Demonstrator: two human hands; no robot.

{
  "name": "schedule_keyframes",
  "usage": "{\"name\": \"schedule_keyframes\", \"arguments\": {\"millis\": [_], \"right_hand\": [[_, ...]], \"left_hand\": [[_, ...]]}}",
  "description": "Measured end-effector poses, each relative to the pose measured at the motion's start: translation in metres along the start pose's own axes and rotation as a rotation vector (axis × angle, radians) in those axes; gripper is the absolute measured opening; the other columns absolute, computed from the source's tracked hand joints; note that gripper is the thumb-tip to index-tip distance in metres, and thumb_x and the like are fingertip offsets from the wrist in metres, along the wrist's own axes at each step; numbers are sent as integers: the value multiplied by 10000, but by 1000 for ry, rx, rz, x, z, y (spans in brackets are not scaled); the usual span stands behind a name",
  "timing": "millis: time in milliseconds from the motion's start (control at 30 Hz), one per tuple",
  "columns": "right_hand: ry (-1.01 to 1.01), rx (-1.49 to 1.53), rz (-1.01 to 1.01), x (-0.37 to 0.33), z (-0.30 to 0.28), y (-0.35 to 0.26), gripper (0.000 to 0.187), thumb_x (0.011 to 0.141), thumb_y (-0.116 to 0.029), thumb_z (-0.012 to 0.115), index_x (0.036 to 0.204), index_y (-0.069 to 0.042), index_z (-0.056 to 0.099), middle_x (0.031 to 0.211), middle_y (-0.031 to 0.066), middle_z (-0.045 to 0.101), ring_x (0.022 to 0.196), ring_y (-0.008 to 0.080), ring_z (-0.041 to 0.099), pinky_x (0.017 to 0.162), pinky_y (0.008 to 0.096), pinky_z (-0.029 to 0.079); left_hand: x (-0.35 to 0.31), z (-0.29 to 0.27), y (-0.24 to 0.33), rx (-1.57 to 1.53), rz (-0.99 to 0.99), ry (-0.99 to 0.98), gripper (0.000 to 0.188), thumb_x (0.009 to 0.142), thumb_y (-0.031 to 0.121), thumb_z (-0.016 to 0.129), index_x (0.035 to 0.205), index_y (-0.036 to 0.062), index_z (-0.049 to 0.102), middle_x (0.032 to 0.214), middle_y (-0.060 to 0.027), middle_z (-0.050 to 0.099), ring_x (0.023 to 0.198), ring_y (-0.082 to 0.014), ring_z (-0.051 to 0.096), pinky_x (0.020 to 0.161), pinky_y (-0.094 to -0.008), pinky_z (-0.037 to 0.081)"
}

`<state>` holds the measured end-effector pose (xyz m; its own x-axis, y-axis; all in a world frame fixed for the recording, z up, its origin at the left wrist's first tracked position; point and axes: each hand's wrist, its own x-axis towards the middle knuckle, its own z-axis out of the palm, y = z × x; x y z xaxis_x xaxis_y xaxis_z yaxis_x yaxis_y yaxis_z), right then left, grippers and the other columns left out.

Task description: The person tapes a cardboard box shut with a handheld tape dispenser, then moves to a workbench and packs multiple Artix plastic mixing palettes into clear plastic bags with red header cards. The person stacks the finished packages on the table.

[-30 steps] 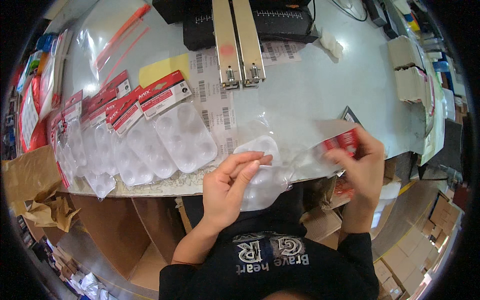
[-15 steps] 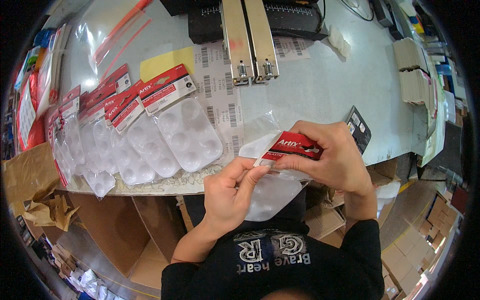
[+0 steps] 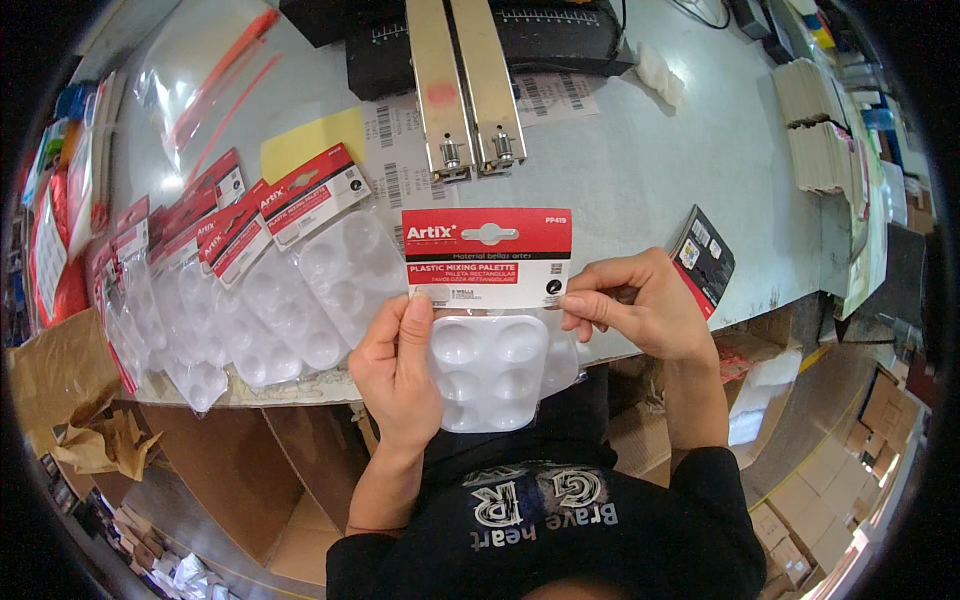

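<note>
A packaged white plastic mixing palette (image 3: 489, 374) hangs upright in front of me at the table's edge. Its rounded wells face up toward the view, and a red and white header card (image 3: 488, 262) with a hang slot spans its top. My left hand (image 3: 398, 365) pinches the card's lower left corner, thumb on the front. At the lower right corner, my right hand (image 3: 645, 305) holds the card between thumb and fingers. Behind the palette, on the right, another clear-white piece (image 3: 562, 360) shows in part; what it is I cannot tell.
Several packaged palettes (image 3: 345, 265) overlap on the table's left. A black sealing machine (image 3: 370, 55) with metal bars stands at the back. Label sheets (image 3: 550, 97) and a yellow paper (image 3: 312, 142) lie near it. A dark card (image 3: 705, 260) rests to the right, by card stacks (image 3: 810, 95).
The header card, tilted and folded between my hands before, is now flat and faces up, with the palette hanging straight below. My left hand has moved left, and my right hand slightly down.
</note>
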<state>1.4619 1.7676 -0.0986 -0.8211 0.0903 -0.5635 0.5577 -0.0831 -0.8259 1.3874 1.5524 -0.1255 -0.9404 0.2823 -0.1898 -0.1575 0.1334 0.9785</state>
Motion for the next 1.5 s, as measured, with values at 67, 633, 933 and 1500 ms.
{"name": "schedule_keyframes", "arguments": {"millis": [67,633,933,1500], "right_hand": [[-5,44,-45,-2,0,5,153,860,-118,662,866,33,685,717,48,659,622,83,591,581,220,477],[238,399,-192,50,28,15,109,840,-104,639,812,2,639,680,10,577,598,70,508,565,208,409],[310,472,-276,84,25,18,124,865,-114,618,842,7,635,683,6,556,611,82,492,593,217,395],[752,-1071,-150,-55,-78,108,1195,524,-541,789,1447,-12,244,1507,178,253,1403,293,240,1053,428,237]], "left_hand": [[-2,-1,-1,8,-23,5,219,965,141,520,924,-44,630,765,8,611,703,-38,475,638,-187,397],[47,12,-17,105,44,10,307,1001,230,424,783,14,440,702,-36,449,689,-101,380,643,-253,361],[76,19,-41,69,97,45,291,1000,211,420,782,18,435,690,-22,448,675,-106,374,638,-251,359],[32,-51,-9,1392,445,-73,431,783,222,672,1205,181,592,1346,-54,466,1217,-294,451,981,-445,362]]}}
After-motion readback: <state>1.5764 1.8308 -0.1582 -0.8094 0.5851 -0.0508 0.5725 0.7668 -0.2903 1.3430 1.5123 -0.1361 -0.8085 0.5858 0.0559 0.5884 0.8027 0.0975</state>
